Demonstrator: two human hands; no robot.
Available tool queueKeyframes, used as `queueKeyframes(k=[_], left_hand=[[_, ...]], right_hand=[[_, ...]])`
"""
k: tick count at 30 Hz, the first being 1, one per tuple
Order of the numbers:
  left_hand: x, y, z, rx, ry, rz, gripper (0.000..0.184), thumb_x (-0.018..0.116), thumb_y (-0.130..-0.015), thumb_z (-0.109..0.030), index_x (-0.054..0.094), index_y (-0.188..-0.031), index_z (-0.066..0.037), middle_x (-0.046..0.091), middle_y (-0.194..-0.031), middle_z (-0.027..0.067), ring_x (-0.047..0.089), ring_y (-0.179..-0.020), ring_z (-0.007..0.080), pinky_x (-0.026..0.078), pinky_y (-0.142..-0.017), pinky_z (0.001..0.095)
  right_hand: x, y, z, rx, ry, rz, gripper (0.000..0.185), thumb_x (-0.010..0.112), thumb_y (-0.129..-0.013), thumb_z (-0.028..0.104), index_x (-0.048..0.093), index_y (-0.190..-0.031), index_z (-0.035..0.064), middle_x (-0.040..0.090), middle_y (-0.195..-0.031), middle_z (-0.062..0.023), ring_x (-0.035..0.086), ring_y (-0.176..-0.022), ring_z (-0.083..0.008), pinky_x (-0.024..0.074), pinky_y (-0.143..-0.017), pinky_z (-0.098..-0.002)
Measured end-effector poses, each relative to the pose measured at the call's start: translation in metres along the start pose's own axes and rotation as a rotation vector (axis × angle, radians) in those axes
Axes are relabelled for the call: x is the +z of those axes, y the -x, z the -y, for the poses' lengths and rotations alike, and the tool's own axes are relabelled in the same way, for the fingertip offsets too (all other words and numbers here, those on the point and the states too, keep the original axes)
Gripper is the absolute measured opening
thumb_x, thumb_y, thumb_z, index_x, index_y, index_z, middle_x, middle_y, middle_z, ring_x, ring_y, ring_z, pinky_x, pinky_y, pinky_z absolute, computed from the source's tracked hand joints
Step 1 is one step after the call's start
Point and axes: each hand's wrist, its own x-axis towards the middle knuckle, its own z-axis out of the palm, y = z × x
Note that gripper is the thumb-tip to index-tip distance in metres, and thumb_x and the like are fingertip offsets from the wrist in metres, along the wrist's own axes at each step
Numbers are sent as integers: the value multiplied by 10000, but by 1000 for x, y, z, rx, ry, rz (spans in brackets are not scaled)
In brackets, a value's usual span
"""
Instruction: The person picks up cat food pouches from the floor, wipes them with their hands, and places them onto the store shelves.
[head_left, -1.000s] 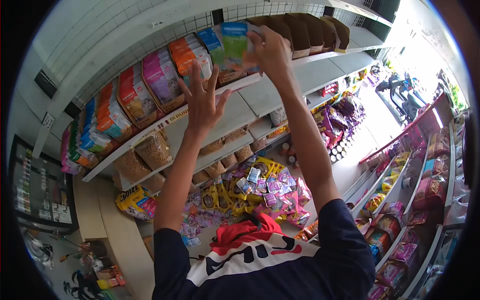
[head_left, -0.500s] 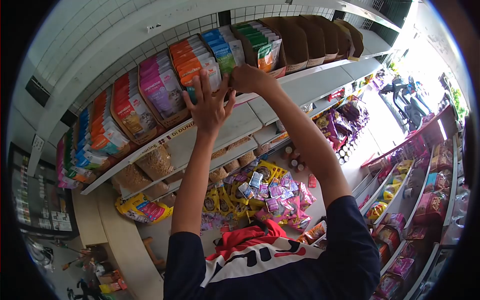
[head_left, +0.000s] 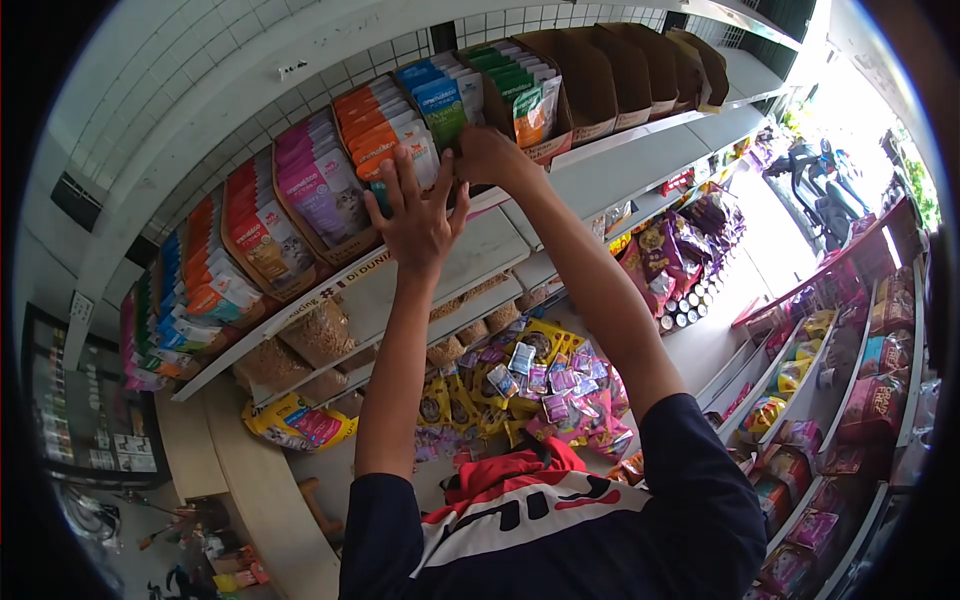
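From the head view, your left hand (head_left: 420, 225) is raised with its fingers spread wide, holding nothing visible, in front of the orange pouches (head_left: 385, 120). Your right hand (head_left: 492, 158) is curled at the lower right of a blue-and-green pouch (head_left: 440, 108); its fingertips are hidden, so you cannot tell whether they grip. That pouch stands on the upper shelf (head_left: 640, 139), left of the green pouches (head_left: 522, 90). It looks light, soft and slick, probably best pinched by its flat top edge.
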Motion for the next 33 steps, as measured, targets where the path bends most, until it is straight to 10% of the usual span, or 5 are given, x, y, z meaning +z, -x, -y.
queueKeyframes(k=[16,20,23,27,33], left_hand=[[-3,-5,-5,14,131,14,476,539,-912,-540,568,-1351,-358,370,-1533,136,334,-1412,318,247,-1073,541],[13,-8,-5,-101,866,-288,862,818,-733,-254,401,-1487,-264,139,-1609,203,134,-1476,424,114,-1135,631],[-49,-18,12,-154,1076,247,715,752,-806,-160,465,-1447,-295,171,-1600,190,197,-1456,416,158,-1131,617],[-65,24,37,201,755,37,422,659,-893,-359,616,-1300,-258,473,-1453,137,425,-1342,333,346,-1046,465],[-172,226,93,-962,1405,619,280,541,-1001,-198,629,-1191,-13,704,-1038,130,665,-893,166,533,-805,324]], right_hand=[[5,51,40,10,24,-540,254,590,-858,119,660,-1078,13,600,-1213,-248,605,-1018,-408,497,-884,-449],[10,49,34,-50,-12,-580,287,593,-862,116,634,-1120,-4,602,-1190,-239,594,-1032,-431,494,-893,-457],[30,36,9,-288,-86,-899,266,595,-865,123,611,-1092,-14,598,-1140,-240,597,-1006,-434,504,-856,-472],[26,109,58,-340,-235,-1281,190,586,-863,128,581,-992,-11,579,-1027,-237,597,-934,-426,511,-793,-503],[196,245,8,538,-911,-958,339,504,-988,140,610,-1230,-73,699,-1122,-145,649,-984,-182,485,-889,-295]])
